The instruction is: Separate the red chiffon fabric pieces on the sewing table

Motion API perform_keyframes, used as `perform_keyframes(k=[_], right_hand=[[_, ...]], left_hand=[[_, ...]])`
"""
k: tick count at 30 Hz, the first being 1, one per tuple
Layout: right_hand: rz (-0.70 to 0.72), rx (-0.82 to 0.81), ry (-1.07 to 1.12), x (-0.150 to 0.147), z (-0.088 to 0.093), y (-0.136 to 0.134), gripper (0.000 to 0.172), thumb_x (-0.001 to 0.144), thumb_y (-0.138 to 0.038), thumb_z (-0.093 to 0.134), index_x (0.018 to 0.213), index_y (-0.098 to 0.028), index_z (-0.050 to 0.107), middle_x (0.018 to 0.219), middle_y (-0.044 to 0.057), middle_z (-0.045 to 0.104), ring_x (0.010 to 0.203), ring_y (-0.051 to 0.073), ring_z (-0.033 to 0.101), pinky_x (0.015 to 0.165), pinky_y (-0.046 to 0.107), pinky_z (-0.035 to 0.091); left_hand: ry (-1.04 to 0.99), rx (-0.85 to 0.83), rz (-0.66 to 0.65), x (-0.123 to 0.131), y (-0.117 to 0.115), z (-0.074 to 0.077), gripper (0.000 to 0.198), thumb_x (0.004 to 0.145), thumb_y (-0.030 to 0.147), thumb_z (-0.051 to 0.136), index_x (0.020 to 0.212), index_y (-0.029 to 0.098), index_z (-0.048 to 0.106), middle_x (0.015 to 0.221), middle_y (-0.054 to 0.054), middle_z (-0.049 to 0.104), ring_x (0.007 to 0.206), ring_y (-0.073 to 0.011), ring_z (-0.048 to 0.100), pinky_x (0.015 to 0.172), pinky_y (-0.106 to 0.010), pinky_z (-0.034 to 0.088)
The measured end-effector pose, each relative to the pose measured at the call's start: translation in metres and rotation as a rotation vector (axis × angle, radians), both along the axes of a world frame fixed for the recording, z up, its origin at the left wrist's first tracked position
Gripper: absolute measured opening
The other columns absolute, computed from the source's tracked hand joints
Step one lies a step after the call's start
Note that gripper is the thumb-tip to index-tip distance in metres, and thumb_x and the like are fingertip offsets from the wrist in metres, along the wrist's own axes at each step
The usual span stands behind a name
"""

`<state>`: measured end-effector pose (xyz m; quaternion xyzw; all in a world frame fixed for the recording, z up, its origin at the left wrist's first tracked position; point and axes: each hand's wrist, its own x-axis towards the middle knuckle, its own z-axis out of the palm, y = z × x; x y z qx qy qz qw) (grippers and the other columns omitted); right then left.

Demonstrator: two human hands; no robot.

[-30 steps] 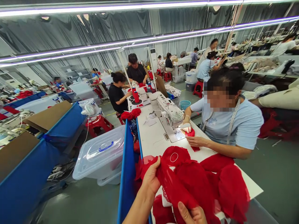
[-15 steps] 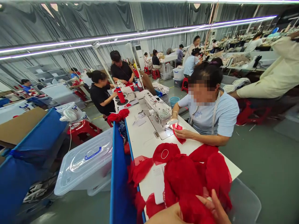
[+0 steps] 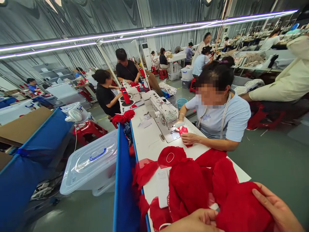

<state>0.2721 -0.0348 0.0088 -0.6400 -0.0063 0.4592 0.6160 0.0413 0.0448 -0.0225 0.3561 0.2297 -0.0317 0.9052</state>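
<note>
Both my hands are at the bottom right of the head view with a rounded piece of red fabric [image 3: 243, 206] between them. My left hand [image 3: 198, 220] is closed on its left edge, the fingertips partly hidden by cloth. On the other side my right hand [image 3: 277, 207] grips the right edge, thumb in front and fingers behind. Beyond them, a heap of red fabric pieces [image 3: 190, 187] covers the near end of the white sewing table [image 3: 149, 141]. A pale ring-shaped band [image 3: 170, 157] lies on one of these pieces, and a white paper slip [image 3: 163, 187] sits beside the heap.
Across the table a co-worker [image 3: 214, 112] feeds red cloth under a white sewing machine [image 3: 163, 109]. A blue cloth trough [image 3: 123, 180] runs along the table's left side. Farther left stand a lidded clear plastic box [image 3: 96, 161] and a small fan [image 3: 73, 116] on a red stool.
My hands have moved right, and the red piece between them is now spread wider and lifted more into view. My right hand shifted from beside the heap to the piece's right edge.
</note>
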Motion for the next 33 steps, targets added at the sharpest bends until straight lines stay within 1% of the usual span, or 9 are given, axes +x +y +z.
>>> perform_keyframes(k=[3,7,11,14,19,24,29,31,33], right_hand=[[0.035,0.019,-0.087,0.017,-0.004,0.018,0.052,0.036,-0.044,0.086,0.08,-0.023,0.067,0.075,0.011,0.074,0.063,0.032,0.07,0.052,0.039,0.059],[0.173,0.019,-0.379,0.048,-0.046,0.051,0.049,0.05,-0.054,0.076,0.086,-0.021,0.065,0.076,0.012,0.073,0.065,0.03,0.069,0.062,0.042,0.059],[0.071,-0.089,-0.722,0.062,-0.091,0.079,0.063,0.053,-0.064,0.061,0.097,-0.019,0.06,0.105,0.018,0.07,0.104,0.037,0.063,0.091,0.052,0.048],[0.038,-0.191,-0.84,0.06,-0.108,0.084,0.074,0.055,-0.068,0.051,0.105,-0.015,0.058,0.119,0.024,0.062,0.117,0.043,0.053,0.101,0.059,0.036],[0.059,-0.282,-0.961,0.059,-0.113,0.075,0.088,0.064,-0.07,0.037,0.122,-0.005,0.053,0.132,0.03,0.051,0.125,0.046,0.045,0.103,0.058,0.031],[0.063,-0.332,-0.959,0.06,-0.112,0.07,0.082,0.067,-0.067,0.035,0.116,-0.005,0.056,0.121,0.033,0.057,0.114,0.046,0.053,0.095,0.059,0.039],[-0.051,-0.298,-1.01,0.045,-0.095,0.064,0.062,0.074,-0.056,0.038,0.111,-0.009,0.056,0.119,0.033,0.057,0.118,0.045,0.05,0.097,0.058,0.035],[-0.115,-0.265,-1.038,0.03,-0.085,0.062,0.057,0.078,-0.052,0.039,0.112,-0.01,0.054,0.121,0.031,0.056,0.12,0.043,0.048,0.099,0.058,0.034],[-0.109,-0.202,-1.027,0.007,-0.076,0.06,0.052,0.08,-0.052,0.039,0.11,-0.012,0.055,0.117,0.026,0.059,0.112,0.039,0.054,0.096,0.055,0.04]], left_hand=[[-0.023,-0.048,0.102,0.007,-0.001,-0.005,0.079,0.042,0.052,0.09,0.11,0.022,0.064,0.116,-0.011,0.065,0.118,-0.0275,0.057,0.108,-0.046,0.031],[-0.088,0.122,0.114,-0.001,0.002,-0.005,0.101,0.046,0.058,0.086,0.134,0.03,0.047,0.148,-0.013,0.04,0.139,-0.0287,0.035,0.113,-0.046,0.024],[-0.109,0.346,0.079,-0.023,0.004,0.013,0.078,0.066,0.065,0.07,0.13,0.024,0.052,0.134,-0.015,0.055,0.126,-0.0277,0.05,0.107,-0.044,0.034],[0.017,0.506,0.119,-0.043,0.008,0.032,0.061,0.078,0.062,0.06,0.12,0.018,0.06,0.116,-0.015,0.066,0.109,-0.0251,0.061,0.094,-0.038,0.044],[0.449,0.914,0.316,-0.065,0.027,0.043,0.027,0.085,0.026,0.05,0.104,0.015,0.064,0.094,-0.011,0.069,0.086,-0.0195,0.061,0.079,-0.031,0.045],[0.711,1.246,0.277,-0.07,0.046,0.037,0.02,0.081,0.017,0.05,0.095,0.018,0.064,0.092,-0.009,0.068,0.087,-0.0231,0.059,0.08,-0.034,0.041],[0.755,1.306,0.297,-0.063,0.059,0.029,0.027,0.085,0.019,0.046,0.107,0.021,0.062,0.102,-0.01,0.067,0.093,-0.0268,0.06,0.083,-0.037,0.04],[0.76,1.294,0.319,-0.059,0.065,0.027,0.029,0.085,0.021,0.05,0.111,0.023,0.062,0.102,-0.01,0.068,0.094,-0.0275,0.06,0.083,-0.036,0.041],[0.767,1.316,0.291,-0.055,0.07,0.025,0.028,0.083,0.023,0.055,0.11,0.023,0.064,0.1,-0.01,0.069,0.094,-0.0282,0.06,0.083,-0.036,0.041]])
